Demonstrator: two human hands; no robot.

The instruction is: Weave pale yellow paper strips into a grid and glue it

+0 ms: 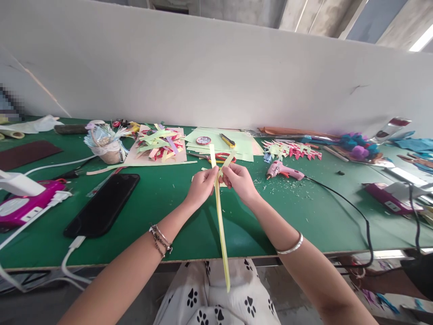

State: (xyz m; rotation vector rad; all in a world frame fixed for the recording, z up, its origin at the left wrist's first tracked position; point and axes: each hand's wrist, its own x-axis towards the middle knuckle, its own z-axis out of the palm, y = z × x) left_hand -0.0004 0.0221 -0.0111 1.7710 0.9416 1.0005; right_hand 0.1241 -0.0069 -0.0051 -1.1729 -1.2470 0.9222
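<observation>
Over the green table, my left hand and my right hand meet, both pinched on long pale yellow paper strips. One strip hangs down past the table edge toward my lap. Shorter ends stick up above my fingers. Both wrists wear bracelets.
A black phone on a white cable lies at the left, near a magenta device. A pink glue gun with a black cord lies right of my hands. Farther back are cut paper pieces, light green sheets, red-handled scissors and a small basket.
</observation>
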